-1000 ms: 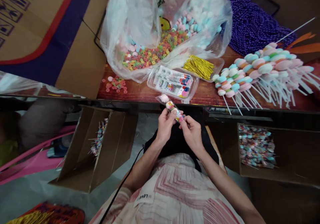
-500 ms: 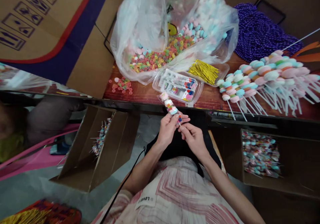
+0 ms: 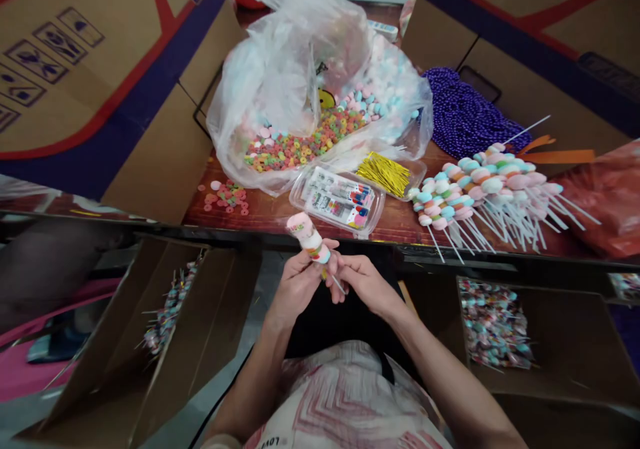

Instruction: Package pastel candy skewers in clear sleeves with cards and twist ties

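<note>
Both hands (image 3: 294, 285) (image 3: 369, 285) pinch a candy skewer (image 3: 311, 241), its plump, rounded pieces (image 3: 319, 253) sheathed in clear, printed film (image 3: 299, 226).

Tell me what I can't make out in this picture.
All in the head view:
Lower part of the candy skewer: partly covered by the left hand.
What the right hand pinches, if anything: small, blurred.
Print on the packets in the clear tray: too small.
Red bag: cut off by the right edge.
Shirt lettering: cut off by the bottom edge.
</note>
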Demonstrator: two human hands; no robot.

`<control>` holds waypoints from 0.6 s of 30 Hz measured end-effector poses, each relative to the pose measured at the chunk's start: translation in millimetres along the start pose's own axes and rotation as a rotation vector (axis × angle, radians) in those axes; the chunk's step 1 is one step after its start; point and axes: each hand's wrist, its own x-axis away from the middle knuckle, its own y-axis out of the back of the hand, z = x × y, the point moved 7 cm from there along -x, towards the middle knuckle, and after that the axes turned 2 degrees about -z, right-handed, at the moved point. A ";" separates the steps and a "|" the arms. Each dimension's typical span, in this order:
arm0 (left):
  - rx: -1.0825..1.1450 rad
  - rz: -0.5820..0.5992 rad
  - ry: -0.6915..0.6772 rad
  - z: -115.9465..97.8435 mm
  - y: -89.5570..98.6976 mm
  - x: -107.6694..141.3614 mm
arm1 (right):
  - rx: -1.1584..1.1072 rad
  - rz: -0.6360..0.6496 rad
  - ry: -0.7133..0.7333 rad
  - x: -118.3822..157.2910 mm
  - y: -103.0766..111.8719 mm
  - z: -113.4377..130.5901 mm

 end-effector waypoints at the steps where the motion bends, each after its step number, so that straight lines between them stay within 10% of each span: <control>1: 0.011 -0.031 -0.044 -5.6 2.5 -1.6 | 0.160 0.023 0.049 -3.8 7.4 10.9; 8: 0.042 -0.209 -0.027 -1.6 19.6 -6.5 | 1.119 -0.842 0.166 -60.2 146.4 81.2; 12: 0.064 -0.242 0.042 13.1 24.1 -2.3 | 1.282 -0.849 -0.020 -101.6 192.2 63.5; 18: 0.087 -0.277 0.024 20.0 30.4 -5.0 | 1.251 -0.796 0.019 -115.0 204.6 45.0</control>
